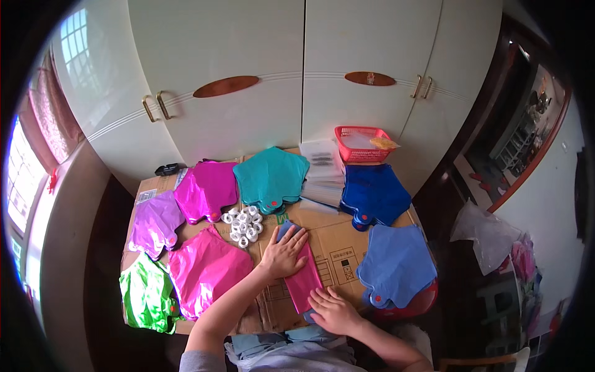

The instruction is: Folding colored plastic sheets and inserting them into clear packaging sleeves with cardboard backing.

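Observation:
On the cardboard in front of me lies a long, narrow folded strip, with a shiny pink foil-like layer and a blue layer showing at its far end. My left hand lies flat across the strip's far part with its fingers spread. At the near end, my right hand rests with stretched fingers against the strip's right edge. A bit of blue shows under its fingertips. Left of the strip's far end sits a heap of small white rings. Neither hand is wrapped around anything.
Stacks of flat, star-like foil pieces surround my hands: green, pink, lilac, magenta, teal, dark blue and light blue. Clear plastic sleeves and a red basket stand near the cabinet.

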`<action>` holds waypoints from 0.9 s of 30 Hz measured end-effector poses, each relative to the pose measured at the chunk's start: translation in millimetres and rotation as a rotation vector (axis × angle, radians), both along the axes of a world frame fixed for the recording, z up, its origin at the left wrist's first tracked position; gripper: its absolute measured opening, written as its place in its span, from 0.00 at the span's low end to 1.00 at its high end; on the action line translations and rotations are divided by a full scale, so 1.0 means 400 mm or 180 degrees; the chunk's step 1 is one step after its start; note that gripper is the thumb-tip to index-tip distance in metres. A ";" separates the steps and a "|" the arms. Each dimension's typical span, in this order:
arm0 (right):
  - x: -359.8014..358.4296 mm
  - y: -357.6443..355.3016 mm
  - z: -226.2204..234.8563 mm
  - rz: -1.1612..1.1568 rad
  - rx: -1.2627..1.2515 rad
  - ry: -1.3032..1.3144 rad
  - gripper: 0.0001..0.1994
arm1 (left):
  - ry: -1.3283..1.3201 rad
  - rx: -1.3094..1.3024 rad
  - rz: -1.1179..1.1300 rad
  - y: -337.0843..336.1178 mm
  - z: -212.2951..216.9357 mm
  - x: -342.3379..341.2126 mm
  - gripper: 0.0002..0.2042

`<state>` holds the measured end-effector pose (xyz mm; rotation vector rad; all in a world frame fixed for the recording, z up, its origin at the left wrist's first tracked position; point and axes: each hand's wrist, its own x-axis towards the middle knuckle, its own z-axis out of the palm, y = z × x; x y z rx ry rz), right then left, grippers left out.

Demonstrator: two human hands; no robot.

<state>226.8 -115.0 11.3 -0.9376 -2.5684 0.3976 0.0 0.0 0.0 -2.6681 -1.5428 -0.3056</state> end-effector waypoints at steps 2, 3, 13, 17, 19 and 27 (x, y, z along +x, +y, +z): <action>0.036 0.048 0.024 0.0257 -0.0619 0.0322 0.13 | -0.0023 0.0064 -0.0013 -0.004 -0.010 0.011 0.34; 0.003 0.099 0.049 -0.0022 -0.0718 0.0566 0.11 | 0.0100 0.0137 -0.0005 0.007 0.010 -0.027 0.34; -0.052 0.303 -0.013 -0.0251 0.0378 0.0178 0.20 | 0.0050 0.0160 0.0027 -0.006 0.003 -0.009 0.35; -0.017 0.243 0.007 -0.0170 0.0266 -0.0361 0.29 | 0.0097 0.0139 0.0056 -0.005 -0.003 -0.015 0.35; 0.000 0.216 0.012 -0.0137 0.0181 -0.0549 0.33 | 0.0121 0.0133 0.0057 -0.007 0.007 -0.011 0.36; 0.022 0.132 0.055 0.0447 0.0052 -0.0793 0.32 | 0.0149 -0.0175 0.0153 -0.008 0.017 -0.009 0.37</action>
